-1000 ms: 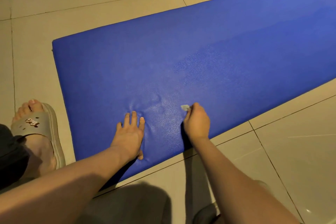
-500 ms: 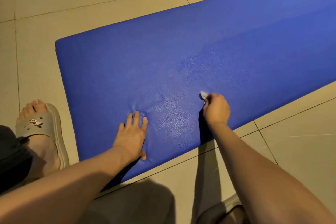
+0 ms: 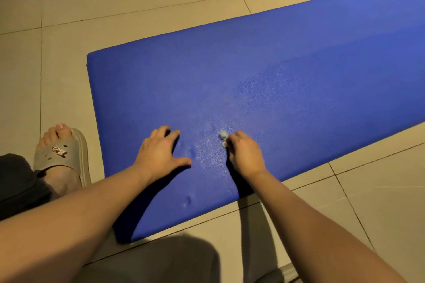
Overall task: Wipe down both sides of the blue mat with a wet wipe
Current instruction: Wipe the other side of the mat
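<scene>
- Tiled floor [image 3: 161, 7] lay under the blue mat [image 3: 276, 64].
- Your left hand [image 3: 161, 151] pressed the mat, fingers spread, empty.
- Your right hand [image 3: 243, 156] pinched the wadded wet wipe [image 3: 222, 135] near the mat's front edge.
- Mat dimpled: probably soft, floppy; grab an edge.

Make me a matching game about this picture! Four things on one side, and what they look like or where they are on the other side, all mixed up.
Things
1. left hand
2. right hand
3. wet wipe
4. sandal

Places and states
A. on a foot, on the floor tiles beside the mat
B. small, white and bunched up
C. rests on the blue mat, holding nothing
D. pinches something white at its fingertips

Pairs: 1-C, 2-D, 3-B, 4-A
</scene>
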A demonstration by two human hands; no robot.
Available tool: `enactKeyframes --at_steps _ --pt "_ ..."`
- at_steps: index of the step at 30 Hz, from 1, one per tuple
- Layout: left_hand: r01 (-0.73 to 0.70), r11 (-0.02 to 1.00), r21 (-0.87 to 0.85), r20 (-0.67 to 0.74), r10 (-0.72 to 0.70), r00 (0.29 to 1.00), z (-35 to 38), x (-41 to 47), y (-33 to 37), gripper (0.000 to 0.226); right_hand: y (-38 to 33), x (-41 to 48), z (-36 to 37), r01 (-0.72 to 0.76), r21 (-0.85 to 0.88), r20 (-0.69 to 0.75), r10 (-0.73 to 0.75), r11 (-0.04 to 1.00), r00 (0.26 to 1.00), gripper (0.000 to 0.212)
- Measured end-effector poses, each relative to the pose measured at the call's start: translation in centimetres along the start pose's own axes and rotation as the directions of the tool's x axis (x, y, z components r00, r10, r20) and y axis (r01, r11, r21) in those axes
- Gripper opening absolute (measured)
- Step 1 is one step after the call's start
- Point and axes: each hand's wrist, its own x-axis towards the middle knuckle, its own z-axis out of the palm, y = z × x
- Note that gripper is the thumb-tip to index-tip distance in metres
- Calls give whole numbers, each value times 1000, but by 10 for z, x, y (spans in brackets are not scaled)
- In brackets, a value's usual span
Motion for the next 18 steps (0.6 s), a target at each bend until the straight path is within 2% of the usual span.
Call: enactKeyframes --at_steps 2,4,7,9,12,16,18 --pt "131 989 -75 -62 -136 989 3 5 -5 98 30 9 -14 -180 25 -131 182 983 975 12" --pt "226 967 -118 -80 -236 969 13 6 -11 100 55 12 -28 -364 101 -218 377 926 900 17" --pt "237 967 -94 -131 -248 960 39 4 -14 104 55 13 -30 -461 193 -225 497 866 838 18" --pt "240 968 -78 -199 -251 947 55 6 -10 103 28 10 -16 -423 282 -185 481 861 857 15" --pt "281 957 -71 -268 -289 919 70 13 -4 99 -22 0 10 -317 343 -90 367 884 926 10" --pt "296 955 -7 -342 -281 897 82 14 -4 96 -35 0 18 -123 218 -30 132 968 991 19" --pt "307 951 25 -347 -280 895 83 14 -5 97 -14 11 9 -115 111 -50 121 987 991 23"
